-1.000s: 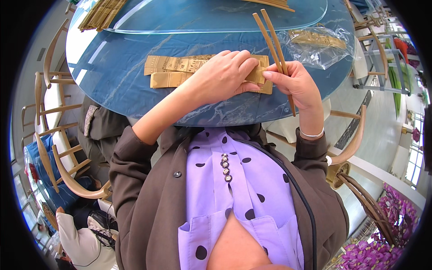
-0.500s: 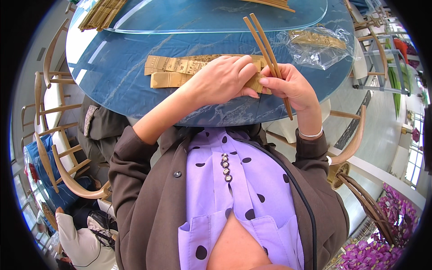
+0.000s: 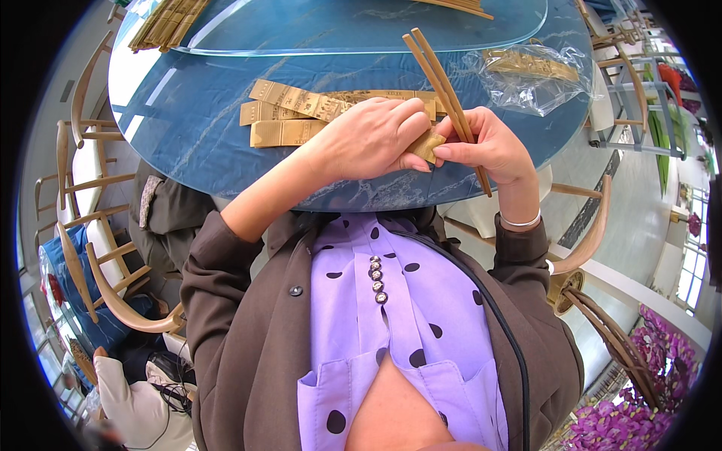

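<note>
Far to the left of the left grip (image 3: 374, 135), wooden chairs (image 3: 147, 323) with pale seats stand around the blue, marble-patterned tabletop (image 3: 203, 143). Up and away to that grip's left lies a bundle of slim brown packs (image 3: 169, 26), at the rim of a clear glass disc (image 3: 338, 37). Just left of the left grip, several flat paper sleeves (image 3: 286, 134) overlap, one slanting across the others, partly hidden by the hand. The left grip is curled closed on a held sleeve (image 3: 426, 144), whose end pokes out between thumb and forefinger. Directly to its right, the right grip (image 3: 496, 146) clasps two wooden chopsticks (image 3: 444, 83), which slant up and leftward out of it and stick out below; its thumb tip meets the held sleeve's end. Well ahead of the right grip lie brown sticks (image 3: 459, 7). To its upper right rests a crinkled clear plastic bag (image 3: 526, 94) with something brown inside.
</note>
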Available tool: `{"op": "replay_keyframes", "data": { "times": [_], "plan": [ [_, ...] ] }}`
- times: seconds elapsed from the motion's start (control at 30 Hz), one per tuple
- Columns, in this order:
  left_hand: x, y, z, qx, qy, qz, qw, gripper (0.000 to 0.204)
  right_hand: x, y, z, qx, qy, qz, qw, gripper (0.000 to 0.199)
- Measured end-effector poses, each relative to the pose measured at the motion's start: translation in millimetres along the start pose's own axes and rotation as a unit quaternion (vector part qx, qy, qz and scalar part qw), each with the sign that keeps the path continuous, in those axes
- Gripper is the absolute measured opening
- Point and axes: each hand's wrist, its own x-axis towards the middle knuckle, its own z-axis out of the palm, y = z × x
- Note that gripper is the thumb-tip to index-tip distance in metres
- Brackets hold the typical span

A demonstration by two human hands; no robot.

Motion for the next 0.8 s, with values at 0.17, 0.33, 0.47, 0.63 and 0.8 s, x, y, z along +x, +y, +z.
{"op": "replay_keyframes", "data": {
  "times": [0.17,0.33,0.47,0.63,0.8],
  "plan": [
    [-0.3,0.8,2.6,0.026,-0.001,-0.005,1.000,0.057,1.2,4.6,2.0,-0.017,0.047,0.018,0.999,0.017],
    [1.6,2.8,3.5,0.062,0.025,-0.002,0.998,0.048,1.5,12.0,10.3,-0.047,0.117,0.000,0.992,0.017],
    [3.0,1.6,3.9,0.071,0.026,-0.008,0.997,0.045,4.7,25.4,8.4,-0.092,0.158,-0.024,0.983,0.016],
    [0.8,2.0,7.5,0.060,0.010,-0.033,0.998,0.044,8.4,26.5,14.4,-0.095,0.166,-0.037,0.981,0.015],
    [0.9,0.6,11.0,0.076,0.013,-0.033,0.996,0.040,9.2,26.2,16.9,-0.113,0.178,-0.048,0.976,0.018]
  ]
}}
